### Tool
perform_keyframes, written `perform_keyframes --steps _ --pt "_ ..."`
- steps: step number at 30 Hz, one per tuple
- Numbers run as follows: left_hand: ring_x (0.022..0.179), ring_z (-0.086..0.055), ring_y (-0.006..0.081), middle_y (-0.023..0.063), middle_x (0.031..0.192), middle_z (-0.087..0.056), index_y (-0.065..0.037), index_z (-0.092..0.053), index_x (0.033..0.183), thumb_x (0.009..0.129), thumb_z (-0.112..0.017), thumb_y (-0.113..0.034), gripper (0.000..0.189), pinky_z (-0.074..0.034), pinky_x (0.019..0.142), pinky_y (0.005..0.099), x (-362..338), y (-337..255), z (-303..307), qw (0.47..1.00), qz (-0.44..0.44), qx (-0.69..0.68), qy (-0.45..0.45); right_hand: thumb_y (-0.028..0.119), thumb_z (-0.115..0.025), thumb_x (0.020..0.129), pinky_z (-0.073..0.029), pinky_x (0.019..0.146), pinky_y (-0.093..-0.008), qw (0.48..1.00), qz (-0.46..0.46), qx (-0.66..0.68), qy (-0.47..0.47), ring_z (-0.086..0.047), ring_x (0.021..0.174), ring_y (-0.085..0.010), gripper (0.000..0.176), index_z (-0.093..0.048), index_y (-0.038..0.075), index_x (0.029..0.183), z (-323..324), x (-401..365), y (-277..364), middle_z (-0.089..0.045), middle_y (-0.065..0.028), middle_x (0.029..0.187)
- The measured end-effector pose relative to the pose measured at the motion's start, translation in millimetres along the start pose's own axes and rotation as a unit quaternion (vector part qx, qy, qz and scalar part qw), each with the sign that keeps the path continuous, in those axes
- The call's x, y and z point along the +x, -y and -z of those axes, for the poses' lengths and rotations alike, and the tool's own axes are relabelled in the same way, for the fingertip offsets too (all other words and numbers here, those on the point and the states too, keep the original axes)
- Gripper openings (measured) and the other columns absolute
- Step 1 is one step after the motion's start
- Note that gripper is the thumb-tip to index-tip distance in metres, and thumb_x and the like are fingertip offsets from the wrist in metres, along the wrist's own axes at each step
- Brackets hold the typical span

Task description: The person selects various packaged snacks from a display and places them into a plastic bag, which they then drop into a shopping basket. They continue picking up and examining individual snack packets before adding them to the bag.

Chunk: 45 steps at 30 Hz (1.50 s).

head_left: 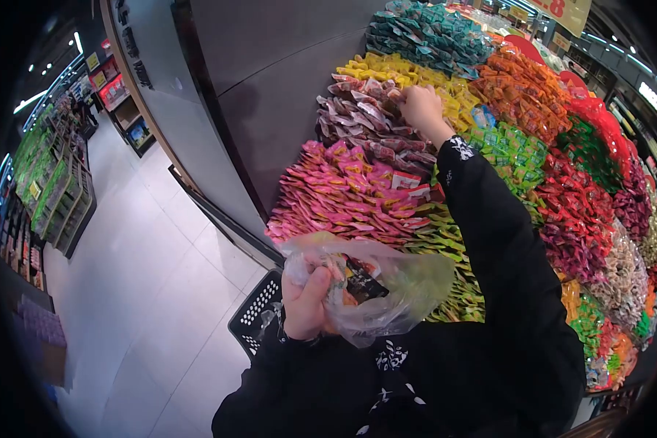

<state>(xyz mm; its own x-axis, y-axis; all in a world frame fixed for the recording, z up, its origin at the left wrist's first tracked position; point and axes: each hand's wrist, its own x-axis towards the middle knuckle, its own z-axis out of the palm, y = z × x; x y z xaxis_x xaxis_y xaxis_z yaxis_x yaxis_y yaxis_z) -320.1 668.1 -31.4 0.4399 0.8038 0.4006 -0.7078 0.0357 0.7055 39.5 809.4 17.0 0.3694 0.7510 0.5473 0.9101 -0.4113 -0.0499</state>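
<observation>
Two black sleeves (504,248), left fingers (317,283) clenched on one plastic bag (420,281), right fingers (417,96) curled at packets (365,109), hold unclear

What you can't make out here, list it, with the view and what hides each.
Head view: whether the right hand holds a packet; the hand itself hides its fingertips.
Head view: the plastic bag's full contents; cloudy film and the left hand obscure them.
Head view: the black basket's far side; the left sleeve covers it.
Head view: the sign's top; cut by the picture edge.
</observation>
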Motion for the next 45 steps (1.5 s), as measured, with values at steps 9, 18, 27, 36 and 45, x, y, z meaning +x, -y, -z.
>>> perform_keyframes --steps 9,18,27,36,45 --pt "0.079 -0.052 0.0130 0.0065 0.088 -0.054 -0.001 -0.048 0.094 0.094 -0.036 -0.023 0.025 -0.043 0.072 0.0264 19 -3 17 0.993 0.002 0.114 0.032 0.016 -0.059 0.073 -0.038 0.076 -0.0381 0.980 0.100 -0.174 0.018 -0.059 0.089 -0.0249 0.012 -0.069 0.013 0.080 13 5 26 -0.066 -0.0065 0.085" --pt "0.080 -0.053 0.0133 0.0069 0.090 -0.054 -0.001 -0.049 0.096 0.093 -0.041 -0.017 0.019 -0.043 0.072 0.0253 20 -9 16 1.000 0.015 0.005 -0.011 0.019 -0.056 0.078 -0.040 0.080 -0.0416 0.983 0.064 -0.148 0.088 -0.062 0.093 -0.0251 0.019 -0.068 0.012 0.092 -7 11 29 -0.067 -0.0066 0.093" --pt "0.099 -0.056 0.0246 0.0152 0.109 -0.055 0.002 -0.047 0.114 0.091 -0.042 -0.039 0.047 -0.044 0.087 0.0388 10 2 20 0.995 0.011 -0.099 -0.016 0.011 -0.058 0.081 -0.047 0.058 -0.0302 0.881 0.212 0.404 -0.123 -0.060 0.064 -0.0198 0.010 -0.063 0.003 0.085 175 -137 92 -0.061 -0.0068 0.070" --pt "0.098 -0.056 0.0243 0.0159 0.108 -0.056 0.005 -0.048 0.113 0.091 -0.045 -0.034 0.045 -0.044 0.085 0.0370 4 22 -12 0.998 0.014 -0.052 0.040 0.015 -0.063 0.067 -0.051 0.058 -0.0382 0.900 0.282 0.155 0.295 -0.063 0.063 -0.0291 0.012 -0.065 0.003 0.072 132 -263 57 -0.063 -0.0145 0.074" --pt "0.084 -0.056 0.0200 0.0144 0.096 -0.056 0.006 -0.052 0.100 0.089 -0.049 -0.026 0.034 -0.045 0.075 0.0316 -19 49 -38 0.998 0.040 -0.032 0.047 0.019 -0.067 0.074 -0.049 0.064 -0.0394 0.962 0.166 0.180 0.121 -0.062 0.079 -0.0311 0.037 -0.053 0.004 0.105 88 -320 39 -0.062 -0.0150 0.084"
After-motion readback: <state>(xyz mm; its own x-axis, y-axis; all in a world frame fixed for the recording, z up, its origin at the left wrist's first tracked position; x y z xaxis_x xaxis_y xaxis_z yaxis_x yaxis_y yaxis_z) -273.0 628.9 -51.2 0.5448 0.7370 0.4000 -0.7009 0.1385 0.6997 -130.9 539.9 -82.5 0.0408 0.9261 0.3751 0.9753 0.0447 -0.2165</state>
